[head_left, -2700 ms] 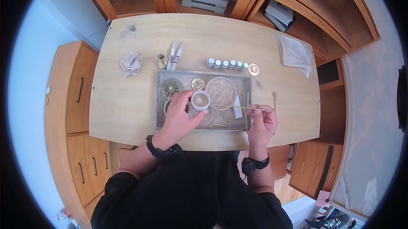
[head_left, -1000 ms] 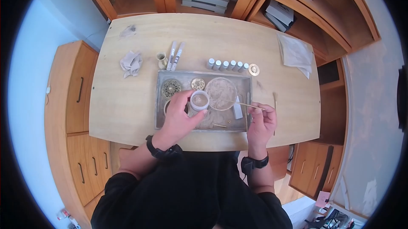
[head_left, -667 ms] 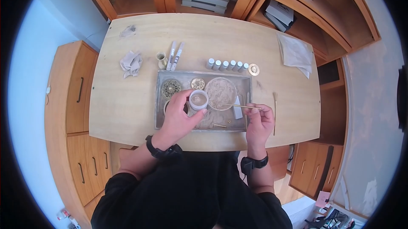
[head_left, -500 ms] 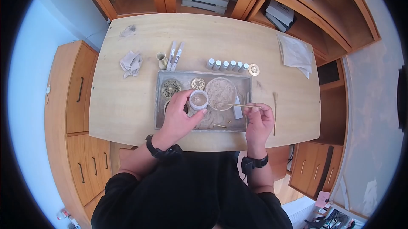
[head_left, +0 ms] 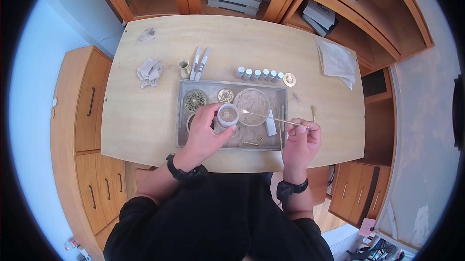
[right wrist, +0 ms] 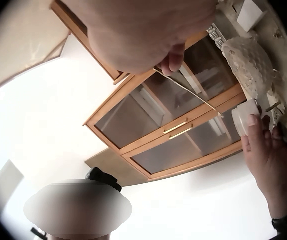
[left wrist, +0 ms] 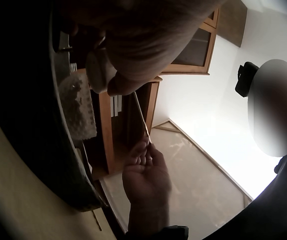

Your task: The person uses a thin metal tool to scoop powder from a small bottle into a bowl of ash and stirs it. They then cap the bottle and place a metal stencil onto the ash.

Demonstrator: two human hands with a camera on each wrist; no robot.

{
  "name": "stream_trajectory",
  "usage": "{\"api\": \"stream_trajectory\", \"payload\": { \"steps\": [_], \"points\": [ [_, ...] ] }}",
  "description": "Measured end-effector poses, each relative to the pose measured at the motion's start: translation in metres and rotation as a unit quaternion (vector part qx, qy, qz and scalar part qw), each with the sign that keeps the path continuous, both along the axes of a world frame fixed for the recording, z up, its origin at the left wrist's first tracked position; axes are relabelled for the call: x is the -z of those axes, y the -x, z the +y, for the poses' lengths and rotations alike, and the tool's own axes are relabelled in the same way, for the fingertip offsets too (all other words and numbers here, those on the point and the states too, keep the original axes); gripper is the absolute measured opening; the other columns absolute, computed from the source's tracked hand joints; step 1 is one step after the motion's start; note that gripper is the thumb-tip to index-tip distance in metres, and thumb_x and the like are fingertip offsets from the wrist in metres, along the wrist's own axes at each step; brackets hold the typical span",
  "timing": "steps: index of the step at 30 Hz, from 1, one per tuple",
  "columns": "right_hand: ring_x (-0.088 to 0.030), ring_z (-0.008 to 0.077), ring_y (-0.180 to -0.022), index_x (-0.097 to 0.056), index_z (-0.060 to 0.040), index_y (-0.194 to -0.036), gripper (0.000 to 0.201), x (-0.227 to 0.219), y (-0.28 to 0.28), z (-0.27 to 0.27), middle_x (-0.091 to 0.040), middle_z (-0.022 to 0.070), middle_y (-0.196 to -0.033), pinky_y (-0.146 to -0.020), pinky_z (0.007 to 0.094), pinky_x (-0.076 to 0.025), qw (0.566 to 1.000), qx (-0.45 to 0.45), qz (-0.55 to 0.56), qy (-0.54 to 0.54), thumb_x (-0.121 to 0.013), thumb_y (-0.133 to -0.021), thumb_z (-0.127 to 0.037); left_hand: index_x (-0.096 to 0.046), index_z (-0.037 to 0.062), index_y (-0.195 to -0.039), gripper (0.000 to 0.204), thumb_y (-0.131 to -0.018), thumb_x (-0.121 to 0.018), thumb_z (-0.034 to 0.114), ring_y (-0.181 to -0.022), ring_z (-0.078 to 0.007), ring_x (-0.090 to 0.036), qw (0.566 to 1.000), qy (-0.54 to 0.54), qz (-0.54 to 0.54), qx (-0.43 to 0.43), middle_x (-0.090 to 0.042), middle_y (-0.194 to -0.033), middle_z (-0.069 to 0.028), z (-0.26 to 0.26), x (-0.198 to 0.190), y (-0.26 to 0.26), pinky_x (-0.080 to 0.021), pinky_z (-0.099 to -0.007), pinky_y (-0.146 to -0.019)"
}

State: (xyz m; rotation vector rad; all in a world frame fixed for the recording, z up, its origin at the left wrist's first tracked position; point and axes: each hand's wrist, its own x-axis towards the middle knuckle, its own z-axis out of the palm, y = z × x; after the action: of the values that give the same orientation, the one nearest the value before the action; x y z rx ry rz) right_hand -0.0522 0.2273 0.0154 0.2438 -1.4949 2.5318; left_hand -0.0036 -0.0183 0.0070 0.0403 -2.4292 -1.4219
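Note:
My left hand (head_left: 207, 132) grips a small round white jar (head_left: 222, 121), mouth up, with brownish powder (head_left: 227, 114) inside. It is held over a grey tray (head_left: 181, 137). My right hand (head_left: 301, 144) pinches a long thin brass spoon (head_left: 271, 119) near its end. The spoon points left, its small flat tip beside the jar's rim and overlapping the left part of the ash-filled round bowl (head_left: 256, 103). In the left wrist view, the jar (left wrist: 98, 70) sits under my left fingers. The right wrist view shows the spoon (right wrist: 188, 91) slanting toward the jar (right wrist: 244, 117).
The tray also holds a pierced brass lid (head_left: 195, 100), a patterned brass disc (head_left: 225, 95) and a white block (head_left: 271, 124). Behind it stand a brass vase (head_left: 184, 68), two marked sticks (head_left: 199, 63) and several small vials (head_left: 255, 74). A brush (head_left: 314, 112) lies at the right.
My right hand has moved slightly right and toward me. The spoon's tip has lifted from over the ash bowl and now shows pale beside the jar. My left hand and jar have barely shifted.

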Motion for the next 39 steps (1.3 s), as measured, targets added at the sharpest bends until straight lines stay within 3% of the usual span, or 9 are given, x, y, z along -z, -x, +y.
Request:
{"api": "stream_trajectory", "payload": {
  "steps": [5,14,20,29,39],
  "points": [
    [-0.071,0.0213,-0.091,-0.057,-0.0019,-0.113,0.013,0.003,-0.006,-0.008,-0.073,0.0200,-0.109,-0.087,0.0353,-0.058,0.993,-0.031,0.035,-0.112,-0.060,-0.102,0.004,-0.062,0.0020,-0.129,0.055,-0.079,-0.085,0.010,-0.109,-0.0282,-0.067,1.000,-0.002,-0.005,0.005,-0.065,-0.119,-0.0157,0.002,-0.003,-0.001,-0.053,-0.0386,-0.094],
    [-0.071,0.0217,-0.091,-0.059,-0.0028,-0.115,0.011,0.007,0.000,0.003,-0.072,0.0186,-0.110,-0.086,0.0360,-0.058,0.998,0.031,0.028,-0.052,-0.062,-0.104,-0.003,-0.062,0.0021,-0.128,0.055,-0.079,-0.085,0.010,-0.109,-0.0287,-0.066,1.000,-0.002,0.005,0.009,-0.066,-0.120,-0.0156,0.001,-0.002,0.000,-0.053,-0.0389,-0.095],
    [-0.070,0.0196,-0.090,-0.060,-0.0010,-0.115,0.011,0.016,0.003,0.017,-0.073,0.0167,-0.109,-0.084,0.0351,-0.058,0.991,0.068,-0.011,-0.119,-0.061,-0.105,-0.005,-0.062,0.0020,-0.129,0.055,-0.079,-0.085,0.009,-0.109,-0.0282,-0.066,1.000,0.004,0.005,0.007,-0.065,-0.119,-0.0153,0.001,-0.002,0.000,-0.053,-0.0386,-0.095],
    [-0.070,0.0150,-0.089,-0.061,0.0010,-0.111,0.008,0.017,0.001,0.018,-0.074,0.0129,-0.105,-0.086,0.0288,-0.057,0.986,0.055,-0.039,-0.151,-0.061,-0.103,0.001,-0.061,0.0021,-0.130,0.057,-0.079,-0.085,0.010,-0.107,-0.0265,-0.066,1.000,0.001,-0.003,0.013,-0.065,-0.120,-0.0147,0.002,-0.003,0.001,-0.053,-0.0371,-0.093],
    [-0.070,0.0169,-0.088,-0.061,0.0006,-0.112,0.008,0.019,0.000,0.008,-0.074,0.0136,-0.104,-0.082,0.0311,-0.057,0.989,0.043,-0.051,-0.132,-0.061,-0.104,-0.002,-0.062,0.0021,-0.130,0.057,-0.079,-0.086,0.010,-0.106,-0.0253,-0.066,1.000,0.000,-0.005,0.011,-0.065,-0.119,-0.0143,0.002,-0.002,0.001,-0.053,-0.0363,-0.091]
  ]
}}
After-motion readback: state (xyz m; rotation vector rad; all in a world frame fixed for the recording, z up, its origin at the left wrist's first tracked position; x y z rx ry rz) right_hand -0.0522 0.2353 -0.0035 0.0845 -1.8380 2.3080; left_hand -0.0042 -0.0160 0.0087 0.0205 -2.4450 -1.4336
